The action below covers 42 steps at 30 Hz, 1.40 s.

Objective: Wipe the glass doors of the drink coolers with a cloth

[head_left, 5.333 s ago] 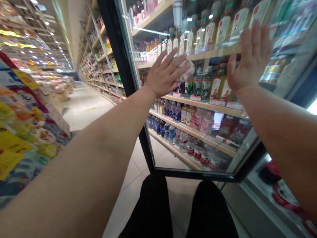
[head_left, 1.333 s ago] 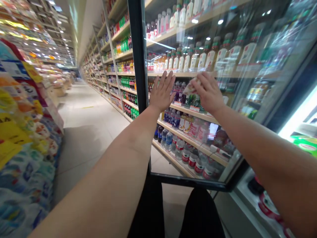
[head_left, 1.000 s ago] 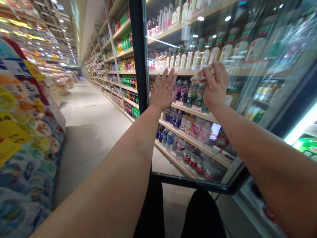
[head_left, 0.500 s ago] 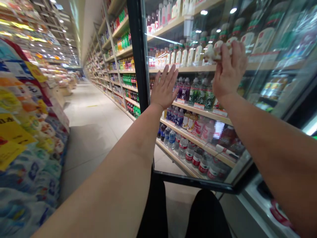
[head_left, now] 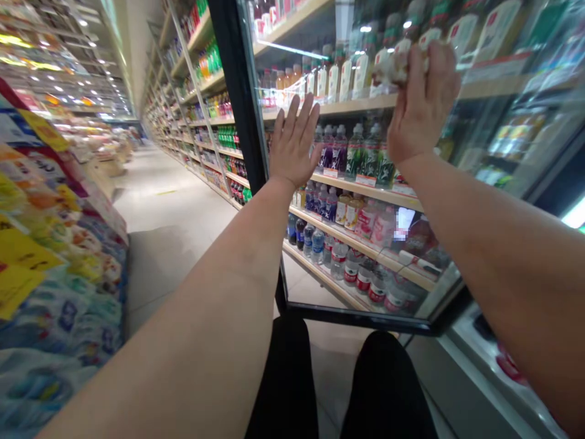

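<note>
Before me a glass door (head_left: 320,286) with a black frame stands swung open. Flat on its left part lies my left hand (head_left: 295,143), fingers stretched and a little apart, holding nothing. Higher up on the right, my right hand (head_left: 425,100) presses a crumpled, whitish-brown cloth (head_left: 392,68) to the glass. Part of the cloth is hidden behind the fingers. Through or on the glass appear shelves of drink bottles (head_left: 359,149), some blurred by reflections.
A long aisle floor (head_left: 183,244) runs off to the left beside tall drink shelves (head_left: 212,67). Wrapped packs (head_left: 68,305) with yellow signs (head_left: 22,262) are stacked at the near left. At the lower right is a pale cabinet edge (head_left: 461,378). My knees (head_left: 388,378) show below the door.
The view has shifted slightly, and the door appears a bit higher and further left. My right hand with the cloth sits a little higher in view. My left hand stays flat on the glass.
</note>
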Each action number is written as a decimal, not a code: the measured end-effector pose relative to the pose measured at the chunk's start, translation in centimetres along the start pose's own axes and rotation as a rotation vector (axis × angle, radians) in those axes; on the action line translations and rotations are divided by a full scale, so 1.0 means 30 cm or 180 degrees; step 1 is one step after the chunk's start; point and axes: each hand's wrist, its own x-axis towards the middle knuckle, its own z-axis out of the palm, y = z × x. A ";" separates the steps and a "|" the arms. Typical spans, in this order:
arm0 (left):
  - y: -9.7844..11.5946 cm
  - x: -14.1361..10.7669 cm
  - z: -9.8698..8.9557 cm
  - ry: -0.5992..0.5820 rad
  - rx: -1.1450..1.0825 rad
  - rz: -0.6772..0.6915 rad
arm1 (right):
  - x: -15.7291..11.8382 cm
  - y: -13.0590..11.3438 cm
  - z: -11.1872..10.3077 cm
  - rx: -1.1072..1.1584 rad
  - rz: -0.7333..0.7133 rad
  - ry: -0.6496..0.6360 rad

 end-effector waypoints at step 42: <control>0.031 -0.014 -0.016 0.0082 0.0116 -0.0044 | -0.151 0.012 0.040 0.0226 -0.1421 -0.0847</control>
